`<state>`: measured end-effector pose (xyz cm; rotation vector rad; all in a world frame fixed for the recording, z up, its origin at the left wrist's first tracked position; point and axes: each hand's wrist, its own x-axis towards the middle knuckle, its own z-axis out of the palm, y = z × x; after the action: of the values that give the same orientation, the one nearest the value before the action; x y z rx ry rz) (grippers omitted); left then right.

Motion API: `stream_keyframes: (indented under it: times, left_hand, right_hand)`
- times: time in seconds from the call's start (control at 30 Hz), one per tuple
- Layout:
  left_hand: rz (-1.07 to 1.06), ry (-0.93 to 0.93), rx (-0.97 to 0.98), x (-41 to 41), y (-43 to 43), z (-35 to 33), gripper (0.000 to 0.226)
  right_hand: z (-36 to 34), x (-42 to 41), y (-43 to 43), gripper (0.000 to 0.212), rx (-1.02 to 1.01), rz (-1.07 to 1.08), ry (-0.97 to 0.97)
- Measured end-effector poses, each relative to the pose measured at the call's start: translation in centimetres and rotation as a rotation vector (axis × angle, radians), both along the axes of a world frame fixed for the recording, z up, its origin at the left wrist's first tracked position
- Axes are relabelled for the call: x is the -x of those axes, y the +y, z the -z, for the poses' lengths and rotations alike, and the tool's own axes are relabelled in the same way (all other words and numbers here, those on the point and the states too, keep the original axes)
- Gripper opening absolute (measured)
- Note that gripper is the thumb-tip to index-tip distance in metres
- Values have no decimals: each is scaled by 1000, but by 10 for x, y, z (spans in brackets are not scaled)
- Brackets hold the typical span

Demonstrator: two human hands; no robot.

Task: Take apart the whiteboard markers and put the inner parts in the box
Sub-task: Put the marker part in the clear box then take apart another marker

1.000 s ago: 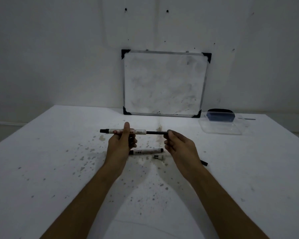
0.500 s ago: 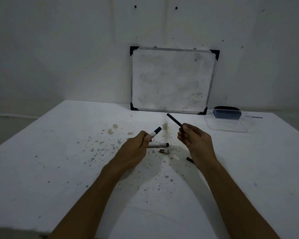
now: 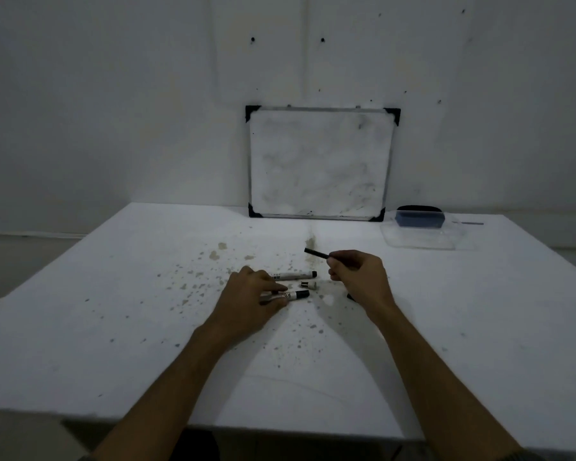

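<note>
Now my right hand (image 3: 359, 277) pinches the black ink stick (image 3: 316, 253) for the box (image 3: 419, 242); my left hand (image 3: 250, 294) sets down the marker shell (image 3: 291, 295), fingers loosely spread.

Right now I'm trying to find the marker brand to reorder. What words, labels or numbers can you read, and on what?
None can be read.
Far marker barrel: dark print on the white label, too small and blurred to read.
Near marker barrel, under the left hand: print too blurred to read.
Whiteboard: smudges only, no writing.
Clear box and black inner rod in the right hand: no text visible.
</note>
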<state>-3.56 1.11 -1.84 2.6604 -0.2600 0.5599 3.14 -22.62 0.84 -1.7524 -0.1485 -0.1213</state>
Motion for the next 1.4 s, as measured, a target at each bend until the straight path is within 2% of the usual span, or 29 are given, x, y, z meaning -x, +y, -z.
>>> stream_keyframes:
  times: [0.1, 0.27, 0.43, 0.57, 0.77, 0.87, 0.97, 1.1, 1.2, 1.3, 1.4]
  left_hand:
    - [46, -46, -29, -7, -12, -12, 41]
    - [133, -24, 57, -48, -70, -44, 36]
    - [218, 179, -42, -119, -137, -62, 39]
    - [211, 300, -87, -174, -178, -54, 48]
    - [161, 420, -161, -220, -190, -14, 76]
    - [165, 391, -151, -226, -181, 13, 82]
    - [174, 344, -188, -232, -181, 22, 83]
    - [180, 321, -192, -231, -182, 23, 78]
    - [184, 313, -184, -229, -182, 22, 76]
    - [192, 311, -189, -229, -182, 22, 76]
    - [200, 300, -175, -230, -181, 23, 76]
  right_hand:
    - [0, 11, -22, 14, 9, 85, -51]
    - [-6, 15, -81, 17, 102, 250, -117]
    - [-8, 5, -135, 8, 112, 359, -109]
    - [-3, -10, -166, 13, 191, 379, -156]
    - [-19, -69, -190, 13, 466, 321, -228]
    - [-31, -118, -193, 17, 677, 344, -291]
    - [-45, -170, -193, 20, 846, 321, -221]
    - [-54, -223, -186, 28, 1056, 124, 7]
    - [-51, -245, -181, 33, 1175, 60, 108]
    - [-44, -257, -178, 41, 1214, 28, 175]
    - [-41, -262, -179, 39, 1135, 4, 196]
